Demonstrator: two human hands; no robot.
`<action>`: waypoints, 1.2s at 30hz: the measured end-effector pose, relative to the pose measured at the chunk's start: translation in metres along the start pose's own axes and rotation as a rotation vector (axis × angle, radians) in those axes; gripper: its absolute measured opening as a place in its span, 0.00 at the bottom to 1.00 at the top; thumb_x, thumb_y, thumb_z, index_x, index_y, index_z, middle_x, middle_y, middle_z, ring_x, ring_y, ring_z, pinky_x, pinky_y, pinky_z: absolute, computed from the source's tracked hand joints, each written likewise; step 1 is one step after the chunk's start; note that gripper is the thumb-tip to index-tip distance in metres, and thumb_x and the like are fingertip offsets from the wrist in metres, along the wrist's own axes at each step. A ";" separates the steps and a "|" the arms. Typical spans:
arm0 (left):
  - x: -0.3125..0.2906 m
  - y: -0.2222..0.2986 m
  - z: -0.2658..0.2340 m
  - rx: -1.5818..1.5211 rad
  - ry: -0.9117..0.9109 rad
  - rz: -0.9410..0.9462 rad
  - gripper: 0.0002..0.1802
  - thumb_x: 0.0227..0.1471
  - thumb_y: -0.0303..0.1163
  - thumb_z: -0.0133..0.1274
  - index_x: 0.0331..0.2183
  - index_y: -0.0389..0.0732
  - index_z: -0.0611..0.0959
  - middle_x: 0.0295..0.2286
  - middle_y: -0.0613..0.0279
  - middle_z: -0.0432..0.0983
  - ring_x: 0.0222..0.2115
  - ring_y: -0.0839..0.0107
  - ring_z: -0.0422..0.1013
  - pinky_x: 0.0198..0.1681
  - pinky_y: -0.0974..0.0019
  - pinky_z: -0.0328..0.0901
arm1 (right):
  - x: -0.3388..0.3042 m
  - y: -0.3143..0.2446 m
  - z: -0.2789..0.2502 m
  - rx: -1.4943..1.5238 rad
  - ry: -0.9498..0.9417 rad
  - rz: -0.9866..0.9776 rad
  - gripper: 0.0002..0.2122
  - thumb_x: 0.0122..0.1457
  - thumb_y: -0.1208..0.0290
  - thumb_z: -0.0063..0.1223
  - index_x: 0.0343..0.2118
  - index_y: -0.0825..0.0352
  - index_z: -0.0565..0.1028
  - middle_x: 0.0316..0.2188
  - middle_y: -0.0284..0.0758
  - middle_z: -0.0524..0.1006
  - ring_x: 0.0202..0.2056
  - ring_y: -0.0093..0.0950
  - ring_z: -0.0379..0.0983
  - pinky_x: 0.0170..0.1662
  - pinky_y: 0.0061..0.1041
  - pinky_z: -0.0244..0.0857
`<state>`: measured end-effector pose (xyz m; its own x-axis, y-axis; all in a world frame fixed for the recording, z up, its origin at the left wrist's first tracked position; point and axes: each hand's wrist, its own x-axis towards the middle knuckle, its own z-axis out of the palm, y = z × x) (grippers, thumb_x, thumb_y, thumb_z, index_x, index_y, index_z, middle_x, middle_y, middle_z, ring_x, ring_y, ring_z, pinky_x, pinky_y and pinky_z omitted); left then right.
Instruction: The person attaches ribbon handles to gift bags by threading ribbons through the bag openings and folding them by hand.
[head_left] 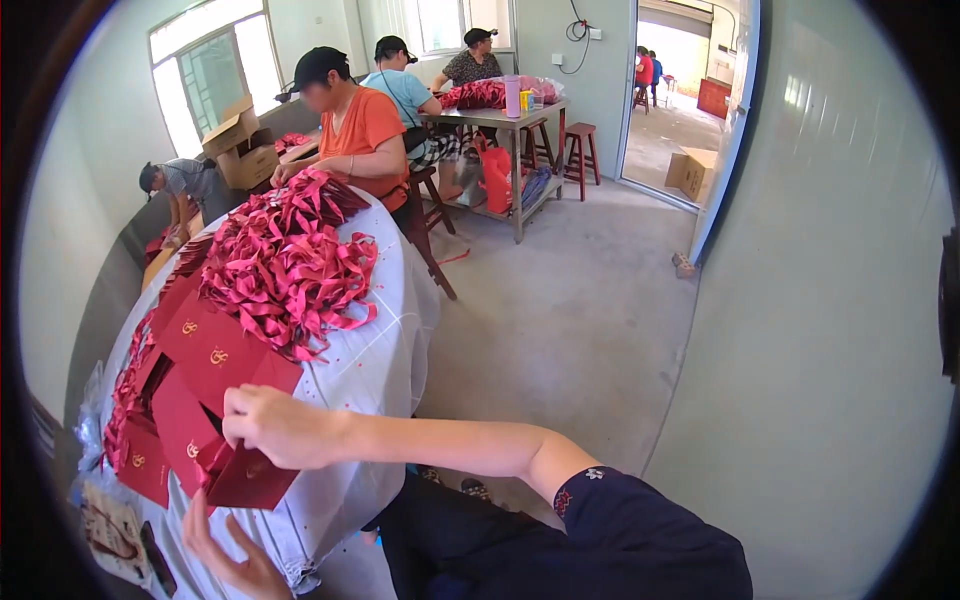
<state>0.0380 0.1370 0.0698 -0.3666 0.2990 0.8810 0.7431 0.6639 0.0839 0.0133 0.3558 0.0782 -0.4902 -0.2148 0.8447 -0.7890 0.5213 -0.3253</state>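
Note:
On the cloth-covered table in front of me lies a dark red paper gift bag (255, 478) with a gold mark and a pink-red ribbon (212, 462) at its side. My right hand (275, 425) reaches across from the right, its fingers curled closed on the bag's upper edge. Below the bag, my left hand (235, 555) has thumb and fingers spread, the fingertips close by the ribbon's lower end; whether they touch it I cannot tell. More dark red bags (195, 335) with gold marks lie overlapping just beyond and to the left.
A big heap of red ribbons (290, 260) covers the table's far part, on a white cloth (400, 300). At its far end sits a person in orange (365, 130). Others work at a metal table (520, 118) behind. Wooden stools (580, 160) and an open door (725, 150) stand beyond.

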 end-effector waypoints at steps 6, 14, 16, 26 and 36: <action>0.024 0.004 0.029 0.048 -0.103 0.088 0.16 0.51 0.19 0.49 0.44 0.36 0.77 0.39 0.53 0.72 0.42 0.57 0.66 0.49 0.57 0.59 | -0.008 0.010 0.000 0.040 0.005 0.045 0.05 0.47 0.80 0.53 0.28 0.68 0.73 0.31 0.40 0.69 0.36 0.38 0.68 0.40 0.34 0.63; 0.051 0.001 0.017 0.072 -0.313 -0.013 0.10 0.44 0.20 0.56 0.33 0.37 0.77 0.29 0.56 0.72 0.34 0.58 0.64 0.43 0.58 0.58 | -0.003 0.019 -0.003 -0.100 -0.017 0.015 0.05 0.51 0.73 0.50 0.32 0.65 0.73 0.30 0.39 0.69 0.35 0.37 0.70 0.37 0.33 0.66; 0.062 0.004 0.014 0.098 -0.380 -0.039 0.09 0.43 0.21 0.57 0.31 0.39 0.78 0.28 0.58 0.73 0.34 0.59 0.64 0.44 0.59 0.56 | -0.006 0.021 -0.005 -0.097 -0.005 0.033 0.07 0.52 0.76 0.48 0.35 0.65 0.74 0.31 0.39 0.69 0.34 0.37 0.71 0.38 0.33 0.67; 0.077 -0.020 0.003 -0.060 -0.514 -0.043 0.08 0.39 0.18 0.59 0.27 0.36 0.79 0.25 0.60 0.77 0.36 0.59 0.69 0.42 0.53 0.61 | -0.006 0.029 -0.016 0.068 -0.142 0.042 0.13 0.51 0.79 0.54 0.42 0.65 0.74 0.36 0.39 0.70 0.35 0.36 0.72 0.38 0.30 0.68; 0.071 -0.038 0.014 -0.196 -0.412 -0.130 0.08 0.43 0.13 0.54 0.30 0.33 0.78 0.24 0.57 0.72 0.27 0.66 0.69 0.32 0.68 0.63 | -0.048 0.119 -0.037 -0.485 -0.168 0.644 0.07 0.52 0.71 0.58 0.32 0.67 0.76 0.31 0.40 0.74 0.32 0.38 0.73 0.35 0.34 0.66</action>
<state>-0.0240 0.1427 0.1222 -0.6259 0.4954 0.6023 0.7533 0.5840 0.3025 -0.0428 0.4590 0.0147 -0.8711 0.1476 0.4683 -0.1055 0.8752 -0.4722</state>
